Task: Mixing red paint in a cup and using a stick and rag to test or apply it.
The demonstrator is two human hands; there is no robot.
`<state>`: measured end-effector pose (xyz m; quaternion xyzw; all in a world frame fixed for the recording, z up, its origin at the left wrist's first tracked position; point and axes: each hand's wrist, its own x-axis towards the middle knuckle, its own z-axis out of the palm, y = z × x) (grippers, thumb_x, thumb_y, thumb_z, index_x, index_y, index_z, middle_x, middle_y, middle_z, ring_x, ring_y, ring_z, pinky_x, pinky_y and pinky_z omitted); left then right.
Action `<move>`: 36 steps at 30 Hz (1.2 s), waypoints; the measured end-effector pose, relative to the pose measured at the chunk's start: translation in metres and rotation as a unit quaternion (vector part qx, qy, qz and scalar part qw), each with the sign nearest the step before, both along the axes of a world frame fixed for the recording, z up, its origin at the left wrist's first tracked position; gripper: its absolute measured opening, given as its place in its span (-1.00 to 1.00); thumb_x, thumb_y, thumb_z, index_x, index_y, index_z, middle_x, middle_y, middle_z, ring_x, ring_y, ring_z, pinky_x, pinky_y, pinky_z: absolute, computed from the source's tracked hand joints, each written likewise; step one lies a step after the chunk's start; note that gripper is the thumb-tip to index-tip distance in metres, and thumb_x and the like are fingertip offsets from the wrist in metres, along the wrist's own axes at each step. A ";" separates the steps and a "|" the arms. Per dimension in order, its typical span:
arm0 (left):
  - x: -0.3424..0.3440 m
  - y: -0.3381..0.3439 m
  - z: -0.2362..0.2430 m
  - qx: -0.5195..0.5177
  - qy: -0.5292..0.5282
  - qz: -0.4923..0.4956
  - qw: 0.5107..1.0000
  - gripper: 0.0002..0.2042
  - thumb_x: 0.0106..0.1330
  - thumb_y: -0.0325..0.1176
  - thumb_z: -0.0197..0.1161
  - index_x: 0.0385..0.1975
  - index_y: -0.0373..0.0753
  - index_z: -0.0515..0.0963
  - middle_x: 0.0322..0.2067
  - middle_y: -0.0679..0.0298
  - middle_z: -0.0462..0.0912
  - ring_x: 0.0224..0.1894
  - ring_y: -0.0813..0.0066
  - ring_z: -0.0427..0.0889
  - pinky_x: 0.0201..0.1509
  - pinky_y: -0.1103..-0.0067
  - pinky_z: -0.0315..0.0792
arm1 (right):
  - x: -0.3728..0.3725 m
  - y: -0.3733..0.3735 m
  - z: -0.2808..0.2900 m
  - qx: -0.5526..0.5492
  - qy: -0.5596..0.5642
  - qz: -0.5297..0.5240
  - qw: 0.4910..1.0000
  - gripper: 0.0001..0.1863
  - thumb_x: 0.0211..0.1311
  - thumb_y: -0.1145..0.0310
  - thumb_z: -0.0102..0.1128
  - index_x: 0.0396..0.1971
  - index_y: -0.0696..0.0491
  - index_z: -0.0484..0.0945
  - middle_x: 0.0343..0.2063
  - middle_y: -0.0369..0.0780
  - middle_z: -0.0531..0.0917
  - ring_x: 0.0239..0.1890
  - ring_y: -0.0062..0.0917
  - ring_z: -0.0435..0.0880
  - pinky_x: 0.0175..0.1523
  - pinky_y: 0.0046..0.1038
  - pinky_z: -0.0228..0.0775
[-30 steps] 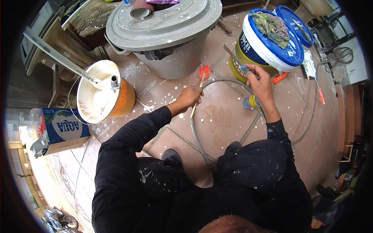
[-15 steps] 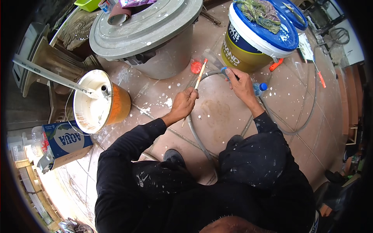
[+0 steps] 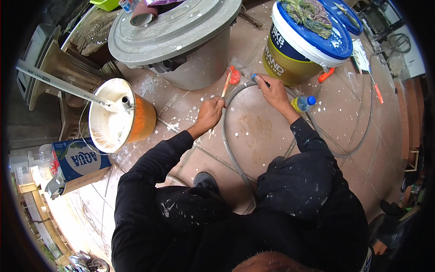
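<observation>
My left hand [image 3: 210, 113] is closed round a thin wooden stick [image 3: 226, 86] with a red tip, held slanting upward over the tiled floor. A flat round red piece [image 3: 234, 76] shows beside the tip; whether they touch I cannot tell. My right hand [image 3: 273, 94] grips the end of a grey hose [image 3: 225, 131], its blue end piece [image 3: 253, 77] poking out past the fingers toward the stick's tip. From there the hose curves down between my feet. A small clear bottle [image 3: 302, 104] with a blue cap lies close to my right wrist.
Ahead stand a large grey lidded bin [image 3: 190, 61] and a paint bucket [image 3: 290, 63] with a rag [image 3: 308, 18] on its blue lid. An orange bucket [image 3: 144, 120] of white paint holding a pole [image 3: 63, 84] is at left, near a blue carton [image 3: 79, 158]. A red-handled tool [image 3: 378, 94] lies at right.
The stick in my left hand now stands more upright, its tip lower and beside the red piece. My right hand and the hose end have shifted slightly left. The view has shifted a little.
</observation>
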<state>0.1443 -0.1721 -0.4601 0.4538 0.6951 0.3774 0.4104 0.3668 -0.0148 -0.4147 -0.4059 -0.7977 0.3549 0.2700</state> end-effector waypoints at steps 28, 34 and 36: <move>0.005 -0.003 0.023 -0.031 -0.192 -0.001 0.981 -0.62 0.65 -0.14 -0.10 -0.33 -0.28 0.50 -0.75 0.42 0.29 -0.78 0.62 0.22 -0.71 0.57 0.16 | -0.003 0.001 -0.024 0.023 0.030 0.024 0.999 -0.60 0.54 0.14 0.14 0.00 0.18 0.71 -0.47 -0.16 0.71 -0.41 -0.48 0.68 -0.22 -0.42 0.48; 0.008 -0.003 0.024 -0.025 -0.273 -0.002 0.962 -0.62 0.65 -0.10 -0.09 -0.27 -0.29 0.48 -0.75 0.40 0.26 -0.77 0.59 0.23 -0.70 0.55 0.26 | -0.002 -0.004 -0.023 -0.005 0.021 0.017 1.000 -0.62 0.54 0.15 0.11 -0.02 0.16 0.71 -0.42 -0.07 0.71 -0.35 -0.25 0.71 -0.18 -0.32 0.50; 0.008 -0.003 0.025 -0.027 -0.286 0.006 0.958 -0.61 0.66 -0.10 -0.11 -0.27 -0.30 0.50 -0.74 0.39 0.27 -0.75 0.59 0.25 -0.70 0.55 0.27 | -0.002 -0.004 -0.022 0.001 0.022 0.002 1.000 -0.62 0.54 0.15 0.11 -0.01 0.16 0.71 -0.42 -0.06 0.71 -0.35 -0.25 0.71 -0.17 -0.31 0.51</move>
